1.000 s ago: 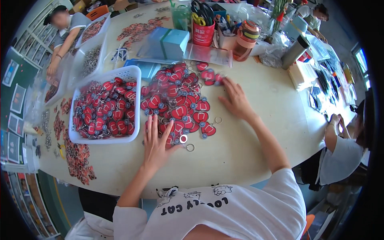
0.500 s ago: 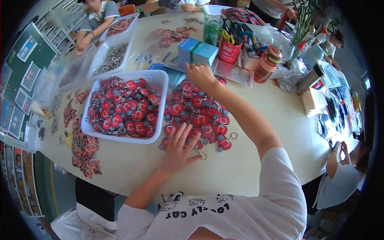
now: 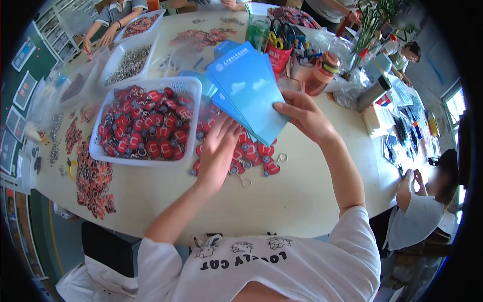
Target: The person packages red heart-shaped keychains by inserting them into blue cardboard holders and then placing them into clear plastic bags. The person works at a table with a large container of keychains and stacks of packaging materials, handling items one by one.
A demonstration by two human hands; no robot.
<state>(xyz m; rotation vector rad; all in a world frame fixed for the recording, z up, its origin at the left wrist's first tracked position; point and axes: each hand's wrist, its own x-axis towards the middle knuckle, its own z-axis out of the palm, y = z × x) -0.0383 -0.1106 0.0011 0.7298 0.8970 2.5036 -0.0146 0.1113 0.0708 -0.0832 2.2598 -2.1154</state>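
Observation:
Several light-blue cards, printed with white clouds, are fanned out in my right hand, its thumb on the front and fingers behind. Beside their lower-left edge, my left hand has its fingers stretched out and holds nothing I can see. Whether it touches the cards I cannot tell. Below the cards lies a pile of red heart-like keychains with metal rings, partly covered by my left hand and the cards. More red keychains fill a white plastic basket to the left. Behind the cards a blue box is partly hidden.
A bin of metal rings stands beyond the basket. Orange-red pieces lie left of it, near yellow-handled pliers. At the back are a red holder with scissors and an orange bottle. Other people work around the table.
My right hand has come back from the blue box and now holds the fanned blue cards above the keychain pile. My left hand has risen toward the cards. The view has shifted slightly.

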